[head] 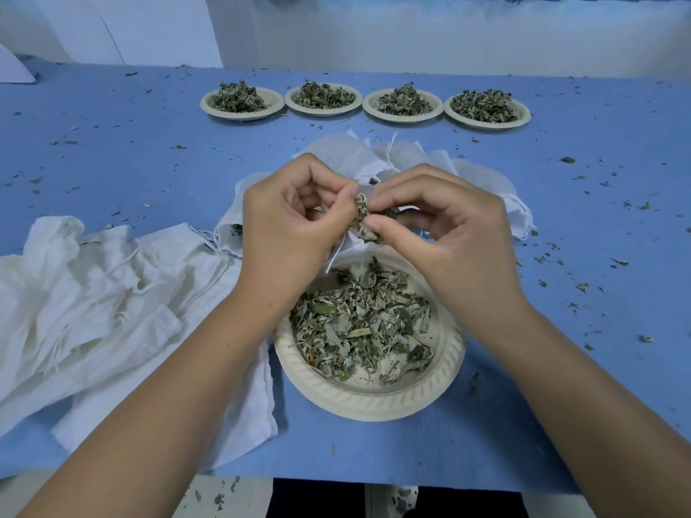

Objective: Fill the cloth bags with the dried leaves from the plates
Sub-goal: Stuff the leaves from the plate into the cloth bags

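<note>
A cream plate [374,400] of dried leaves [359,323] sits near the table's front edge, below my hands. My left hand [288,226] pinches the white cloth bag [349,244] at its mouth, its string hanging over the plate. My right hand [441,226] pinches a clump of dried leaves [364,218] against the bag's opening. Most of the bag is hidden behind my fingers. Several more leaf-filled plates [242,113] stand in a row at the back.
A heap of empty white cloth bags [89,300] lies at the left. More bags [482,188] lie behind my hands. Leaf crumbs are scattered over the blue table [112,151]. A white wall rises behind the table.
</note>
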`<action>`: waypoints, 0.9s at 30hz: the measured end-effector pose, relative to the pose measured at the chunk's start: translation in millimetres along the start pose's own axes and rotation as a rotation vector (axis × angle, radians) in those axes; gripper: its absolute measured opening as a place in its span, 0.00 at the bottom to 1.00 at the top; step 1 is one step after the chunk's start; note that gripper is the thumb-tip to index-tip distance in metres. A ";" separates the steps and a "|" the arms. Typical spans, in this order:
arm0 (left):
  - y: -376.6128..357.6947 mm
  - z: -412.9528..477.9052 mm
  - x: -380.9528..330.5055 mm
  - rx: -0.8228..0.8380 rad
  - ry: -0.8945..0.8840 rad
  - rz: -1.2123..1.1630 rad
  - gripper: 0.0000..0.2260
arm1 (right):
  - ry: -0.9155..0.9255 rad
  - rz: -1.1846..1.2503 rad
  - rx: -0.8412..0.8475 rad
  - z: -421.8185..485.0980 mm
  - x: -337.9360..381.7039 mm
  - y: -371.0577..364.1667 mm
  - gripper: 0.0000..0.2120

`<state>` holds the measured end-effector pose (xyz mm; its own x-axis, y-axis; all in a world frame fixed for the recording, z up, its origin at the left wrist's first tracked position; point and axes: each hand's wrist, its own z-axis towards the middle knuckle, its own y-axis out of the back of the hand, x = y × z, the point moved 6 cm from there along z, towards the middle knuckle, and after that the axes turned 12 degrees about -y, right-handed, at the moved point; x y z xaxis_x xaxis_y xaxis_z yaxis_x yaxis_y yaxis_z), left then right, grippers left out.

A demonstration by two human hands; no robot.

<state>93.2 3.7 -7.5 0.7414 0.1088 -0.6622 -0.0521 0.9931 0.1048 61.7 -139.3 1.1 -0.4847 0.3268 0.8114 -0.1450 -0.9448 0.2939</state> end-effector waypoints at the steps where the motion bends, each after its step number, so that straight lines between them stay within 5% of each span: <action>1: -1.0 -0.3 -1.2 0.016 -0.009 -0.004 0.10 | 0.032 -0.040 -0.023 -0.9 0.9 0.0 0.04; 6: -7.2 -3.7 -1.4 0.074 -0.019 -0.002 0.09 | 0.205 -0.419 0.071 -2.0 3.4 -12.3 0.07; 13: 5.3 0.2 3.2 -0.073 0.013 0.010 0.10 | 0.169 -0.257 0.072 -0.3 9.4 1.2 0.10; 18: 1.2 -1.2 1.3 -0.043 0.016 -0.043 0.10 | 0.215 -0.511 0.247 -8.1 3.7 -20.1 0.11; 24: 6.0 1.0 3.2 -0.099 0.043 -0.044 0.10 | 0.432 -0.355 -0.225 -12.6 22.4 13.0 0.15; 27: 3.5 0.2 -0.8 -0.064 0.019 -0.046 0.11 | 0.407 -0.430 -0.061 -11.8 20.7 -2.6 0.15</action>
<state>92.5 7.2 -6.5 0.7312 0.0628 -0.6792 -0.0609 0.9978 0.0267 41.9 -130.3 11.2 -0.6614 0.6559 0.3639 -0.4449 -0.7336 0.5137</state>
